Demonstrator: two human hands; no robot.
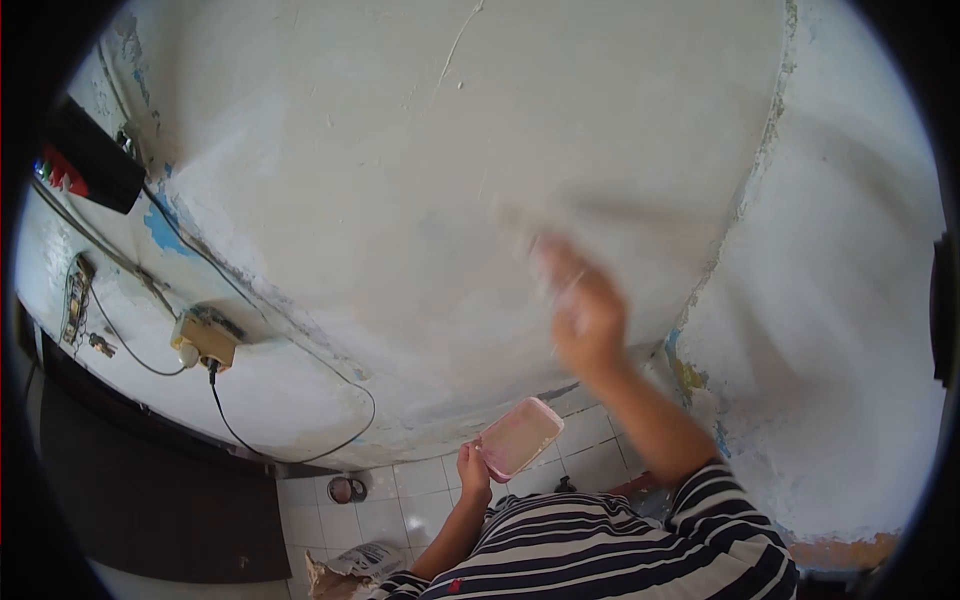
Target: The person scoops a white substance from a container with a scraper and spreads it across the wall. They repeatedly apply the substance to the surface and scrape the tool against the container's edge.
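My left hand (473,474) grips the edge of a shallow pink plastic tub (491,462), held low in front of my body. A pale, creamy substance covers the tub's inside. My right hand (588,315) is raised in front of the plastered wall (400,130), its fingers closed round a hand tool (518,225). Motion smears the tool; its pale, wide end looks like a brush and overlaps the wall in this view. Fine raised streaks and small lumps mark the wall's grey-beige surface.
At left, a yellowish socket box (205,338) with a plugged-in black cable (235,428) hangs on the wall. A dark panel (160,480) stands lower left. A small round can (341,490) and a torn sack (345,570) rest on the tiled floor (425,510).
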